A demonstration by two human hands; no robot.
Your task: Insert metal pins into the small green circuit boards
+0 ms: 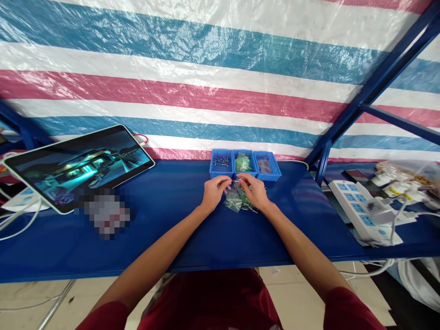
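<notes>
Fingertips almost meeting, my left hand (216,191) and my right hand (255,191) are both closed in a pinch in front of the blue bins. A thin, pale piece shows between them, too small to name. Small clear plastic bags (233,201) with greenish contents lie under my hands, partly hidden by the right one. Thin metal pieces stick out beside the bags. Just beyond, the left blue bin (222,174) holds loose metal screws or pins, the middle bin (246,174) greenish pieces, and the right bin (271,177) small brownish pieces.
A tablet (82,165) showing a video leans at the left of the blue table (178,192), near a blurred-out item (108,213). Power strips (357,206) with cables and white bottles (398,183) stand at the right. A blue metal frame (364,96) rises behind.
</notes>
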